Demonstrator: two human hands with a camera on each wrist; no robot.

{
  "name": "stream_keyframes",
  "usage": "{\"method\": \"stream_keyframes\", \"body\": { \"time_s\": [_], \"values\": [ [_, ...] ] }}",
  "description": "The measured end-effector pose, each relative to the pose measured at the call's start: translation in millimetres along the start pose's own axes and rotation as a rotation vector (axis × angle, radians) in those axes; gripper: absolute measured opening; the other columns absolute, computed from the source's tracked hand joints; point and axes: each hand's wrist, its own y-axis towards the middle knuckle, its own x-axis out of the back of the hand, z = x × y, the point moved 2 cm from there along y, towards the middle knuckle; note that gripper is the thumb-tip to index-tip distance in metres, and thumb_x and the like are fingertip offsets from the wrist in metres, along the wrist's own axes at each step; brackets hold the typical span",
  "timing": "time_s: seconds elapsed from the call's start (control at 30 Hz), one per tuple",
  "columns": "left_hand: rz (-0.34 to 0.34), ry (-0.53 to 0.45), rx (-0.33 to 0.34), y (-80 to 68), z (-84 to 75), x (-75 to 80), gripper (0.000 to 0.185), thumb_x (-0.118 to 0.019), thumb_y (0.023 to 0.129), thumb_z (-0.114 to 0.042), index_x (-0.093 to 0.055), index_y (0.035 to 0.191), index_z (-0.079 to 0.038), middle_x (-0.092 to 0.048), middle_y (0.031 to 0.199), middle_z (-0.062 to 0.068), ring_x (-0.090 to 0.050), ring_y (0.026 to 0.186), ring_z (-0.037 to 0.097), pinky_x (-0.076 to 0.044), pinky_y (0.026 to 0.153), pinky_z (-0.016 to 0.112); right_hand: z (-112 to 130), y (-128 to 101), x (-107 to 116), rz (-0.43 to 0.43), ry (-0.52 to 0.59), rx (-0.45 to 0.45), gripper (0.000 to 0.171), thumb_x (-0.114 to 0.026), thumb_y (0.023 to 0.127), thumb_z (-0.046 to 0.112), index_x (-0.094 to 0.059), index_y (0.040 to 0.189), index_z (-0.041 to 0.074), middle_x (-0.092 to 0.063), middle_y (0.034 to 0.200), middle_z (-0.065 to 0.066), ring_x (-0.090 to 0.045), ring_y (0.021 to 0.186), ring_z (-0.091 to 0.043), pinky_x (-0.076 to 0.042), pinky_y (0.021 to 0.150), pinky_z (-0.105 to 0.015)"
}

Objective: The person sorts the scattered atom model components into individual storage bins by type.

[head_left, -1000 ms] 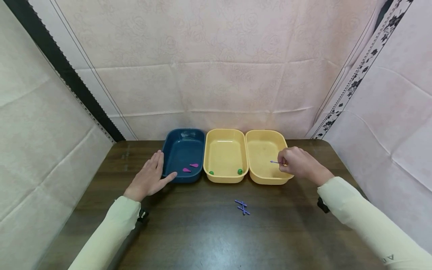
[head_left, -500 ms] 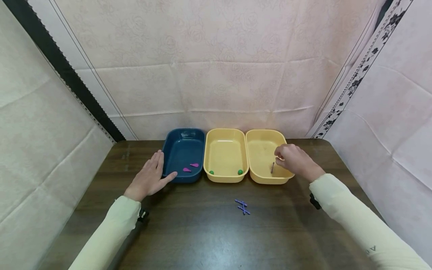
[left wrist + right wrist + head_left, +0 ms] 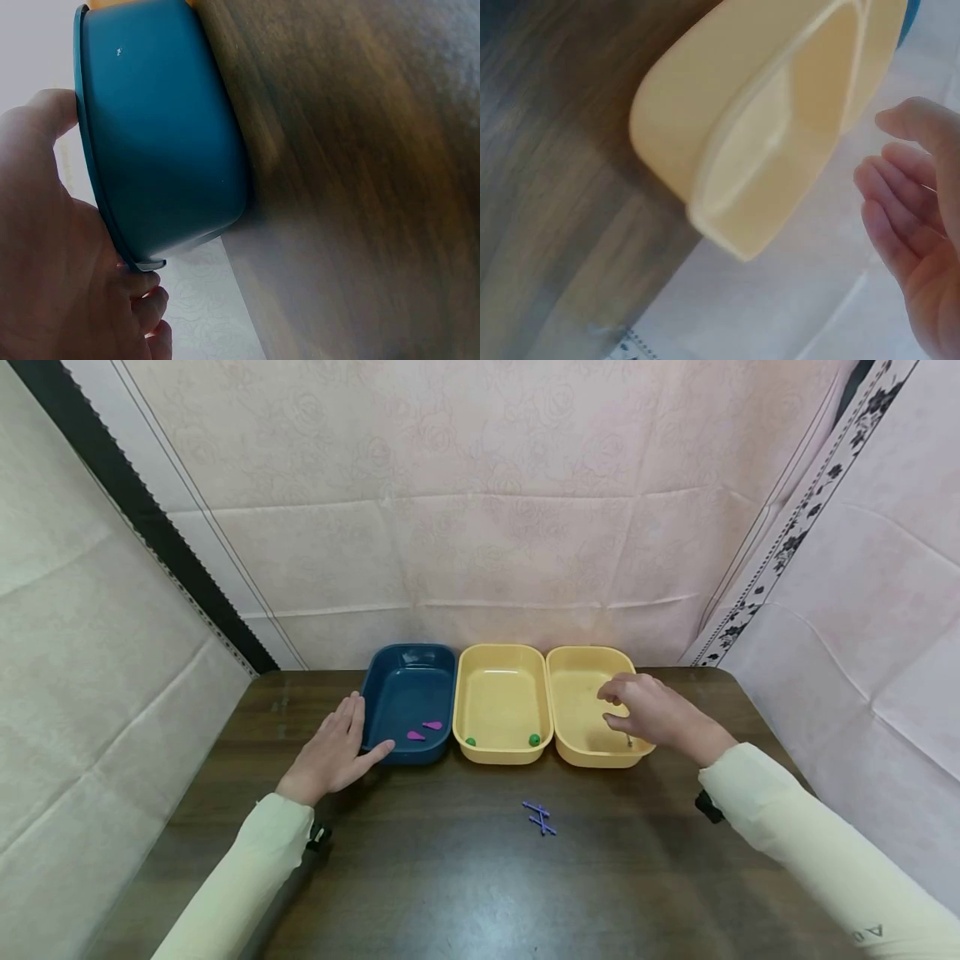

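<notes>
My left hand (image 3: 330, 750) rests on the near left corner of the blue tray (image 3: 408, 652), fingers straight and thumb on its rim. Two small pink teardrop pieces (image 3: 416, 736) lie inside that tray. Over the right yellow tray (image 3: 588, 653) hovers my right hand (image 3: 651, 710), thumb and fingers apart and holding nothing. Below it, a small thin stick (image 3: 630, 740) is in the tray near its front right corner, partly hard to make out. In the right wrist view the relaxed fingers (image 3: 889, 180) appear beside the tray's rim.
Between the other two trays stands the middle yellow tray (image 3: 501, 653), with two green beads (image 3: 534, 740) in it. Several purple sticks (image 3: 540, 818) lie crossed on the brown wooden table (image 3: 450, 877). A pale patterned cloth (image 3: 480, 527) hangs behind the trays.
My right hand has let go of the small purple stick, which dropped into the right yellow tray. Its thumb and fingers have parted. The left hand has stayed on the blue tray.
</notes>
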Motion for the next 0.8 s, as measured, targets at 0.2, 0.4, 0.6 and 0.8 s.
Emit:
{"method": "stream_keyframes", "body": {
  "time_s": [0.2, 0.4, 0.6, 0.8],
  "values": [
    [-0.006, 0.005, -0.004, 0.0, 0.9, -0.1, 0.105, -0.042, 0.104, -0.07, -0.009, 0.166, 0.007, -0.006, 0.177, 0.026, -0.013, 0.162, 0.05, -0.018, 0.131, 0.062, 20.9, -1.8, 10.1, 0.011, -0.017, 0.049, 0.023, -0.083, 0.087, 0.006, -0.076, 0.109, -0.001, -0.075, 0.106, -0.013, -0.072, 0.094, -0.026, -0.063, 0.081, -0.043],
    [-0.003, 0.006, -0.002, 1.1, 0.7, -0.5, 0.105, -0.042, 0.103, -0.07, -0.009, 0.166, 0.007, -0.006, 0.177, 0.026, -0.013, 0.162, 0.051, -0.018, 0.131, 0.062, 36.6, -6.9, 12.7, 0.018, -0.02, 0.087, 0.023, -0.084, 0.086, 0.006, -0.077, 0.108, 0.001, -0.075, 0.105, -0.011, -0.072, 0.092, -0.022, -0.063, 0.078, -0.039],
    [0.01, 0.014, 0.003, 1.9, 1.9, -0.3, 0.106, -0.04, 0.103, -0.072, -0.007, 0.167, 0.007, -0.004, 0.177, 0.026, -0.012, 0.163, 0.05, -0.017, 0.131, 0.062, 52.1, -15.6, 7.9, 0.016, -0.005, 0.153, 0.023, -0.084, 0.086, 0.007, -0.078, 0.107, 0.001, -0.076, 0.103, -0.009, -0.072, 0.093, -0.02, -0.064, 0.08, -0.037],
    [0.012, 0.013, -0.002, 2.2, 2.8, -1.2, 0.107, -0.04, 0.103, -0.072, -0.007, 0.166, 0.007, -0.004, 0.177, 0.026, -0.012, 0.162, 0.051, -0.017, 0.131, 0.063, 67.5, -21.5, -3.4, 0.052, 0.033, 0.177, 0.023, -0.084, 0.086, 0.007, -0.078, 0.108, 0.003, -0.075, 0.103, -0.008, -0.072, 0.092, -0.017, -0.064, 0.08, -0.036]
  ]
}}
